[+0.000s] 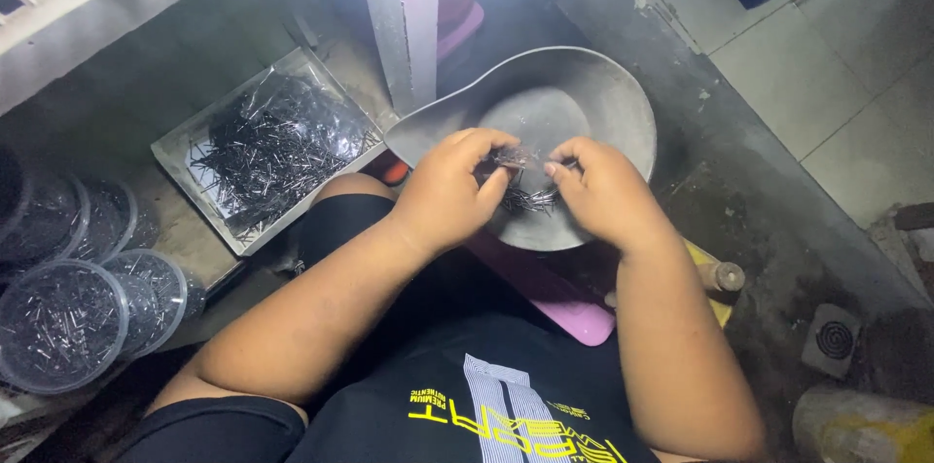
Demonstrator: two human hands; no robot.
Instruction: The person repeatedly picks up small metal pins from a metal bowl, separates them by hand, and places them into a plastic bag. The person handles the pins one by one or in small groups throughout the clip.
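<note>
My left hand [450, 188] and my right hand [600, 193] meet over a grey metal pan [603, 103] resting on my lap. Both pinch a small bundle of thin dark metal pins [518, 160] between their fingertips. More loose pins [530, 198] lie in the pan just below the hands. The pan's pointed spout faces left.
A shallow rectangular tray [175, 154] heaped with dark pins sits on the floor at left. Round clear plastic tubs [60, 325] holding pins stand at the far left. A pink stool edge [574, 317] shows under the pan. A pillar [401, 6] rises ahead; a floor drain [833, 338] lies right.
</note>
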